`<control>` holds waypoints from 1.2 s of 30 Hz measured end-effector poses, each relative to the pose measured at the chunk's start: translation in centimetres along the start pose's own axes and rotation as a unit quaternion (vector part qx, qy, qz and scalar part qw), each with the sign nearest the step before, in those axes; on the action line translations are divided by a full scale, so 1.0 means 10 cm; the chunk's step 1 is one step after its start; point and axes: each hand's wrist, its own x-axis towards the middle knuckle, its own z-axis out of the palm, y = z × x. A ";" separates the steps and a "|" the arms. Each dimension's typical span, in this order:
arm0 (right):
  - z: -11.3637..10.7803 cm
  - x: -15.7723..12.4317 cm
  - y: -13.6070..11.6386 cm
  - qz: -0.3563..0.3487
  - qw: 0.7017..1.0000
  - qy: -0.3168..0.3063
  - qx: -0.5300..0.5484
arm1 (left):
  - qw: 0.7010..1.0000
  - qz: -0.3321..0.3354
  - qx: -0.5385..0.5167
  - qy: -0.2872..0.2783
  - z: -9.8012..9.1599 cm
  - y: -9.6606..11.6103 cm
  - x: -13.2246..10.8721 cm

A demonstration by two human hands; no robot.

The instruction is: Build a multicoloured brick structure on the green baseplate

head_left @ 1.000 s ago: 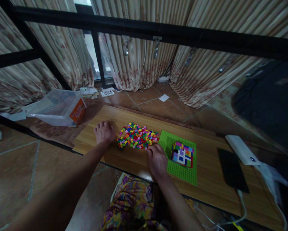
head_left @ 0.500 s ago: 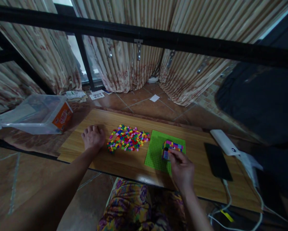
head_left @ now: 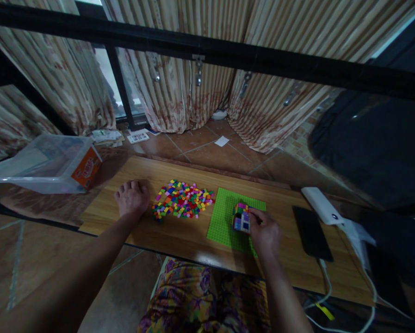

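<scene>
Left hand (head_left: 133,199) lay palm down on the wooden worktop (head_left: 179,238), left of centre frame. Its fingers (head_left: 131,186) were side by side, loosely bent, gripping nothing. It sat just left of the pile of loose coloured bricks (head_left: 182,200), near it, but contact was not clear.

Right hand (head_left: 265,233) was right of centre frame, on the near right part of the green baseplate (head_left: 223,217). Its fingers were clamped on the right side of the multicolour brick block (head_left: 241,217). The block stood on the baseplate, mid-frame, with its left and front faces visible. I could not tell whether it was seated flat on the studs or tipped.

The pile was between the left hand and the baseplate, just left of the plate's edge.

Right of the baseplate on the worktop were a black phone (head_left: 312,226), lying flat, and a white power bank (head_left: 322,206) just beyond it toward the upper right. White cables (head_left: 332,289) ran off the worktop's near right edge.

Left of frame, a clear plastic tub (head_left: 47,164) with an orange label sat off the worktop's far left corner. Striped curtains (head_left: 179,69) and a black bar (head_left: 207,51) crossed the top of frame. Patterned fabric (head_left: 200,296) showed at bottom centre, below the worktop edge.
</scene>
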 end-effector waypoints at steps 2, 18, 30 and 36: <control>0.01 0.00 0.01 -0.001 1.000 0.001 -0.002 | 1.000 -0.001 -0.002 -0.002 -0.01 0.00 0.00; 0.00 0.03 0.00 0.081 0.994 0.020 0.073 | 1.000 0.004 0.004 -0.002 -0.01 0.01 -0.01; 0.03 0.11 0.04 0.186 0.970 0.001 0.158 | 1.000 -0.004 0.003 -0.009 -0.02 0.02 -0.01; 0.03 0.17 0.08 0.205 0.964 -0.020 0.169 | 1.000 -0.010 -0.001 -0.012 0.00 0.01 0.00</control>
